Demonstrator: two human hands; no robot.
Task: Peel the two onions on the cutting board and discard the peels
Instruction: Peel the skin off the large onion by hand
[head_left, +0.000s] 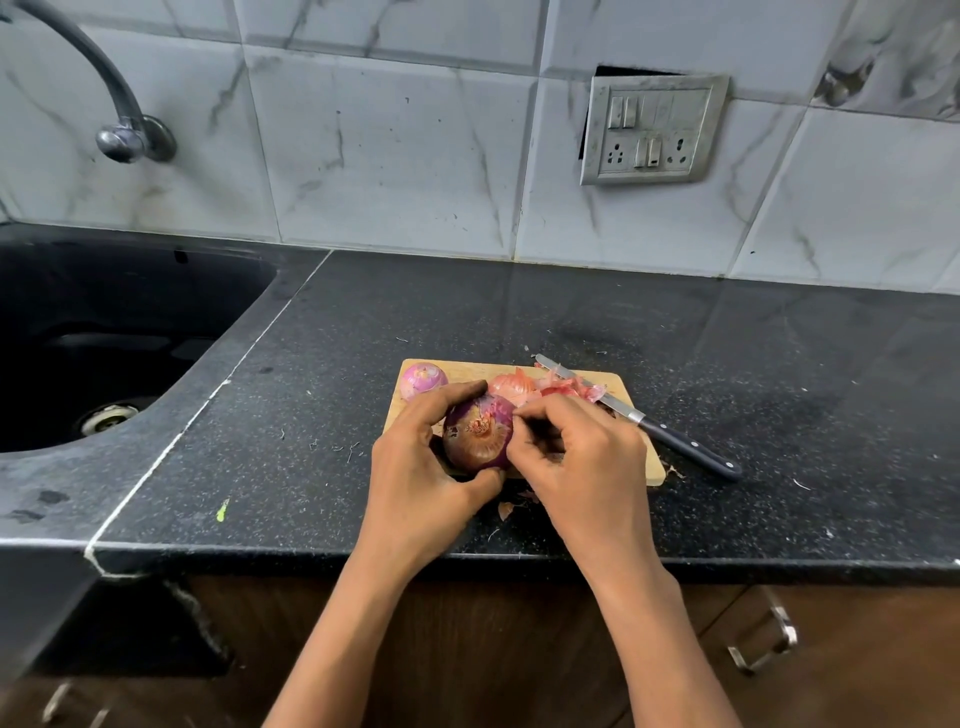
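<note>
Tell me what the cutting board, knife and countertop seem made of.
The cutting board looks like pale matte wood. The knife has a shiny metal blade and black riveted handle, perhaps plastic. The countertop: speckled black stone, probably granite, polished glossy.

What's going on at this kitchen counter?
A person is peeling onions over a wooden cutting board. The left hand grips an unpeeled onion while the right hand pinches its skin. A peeled onion sits at the board's far left corner; loose peels and a knife lie toward its right.
</note>
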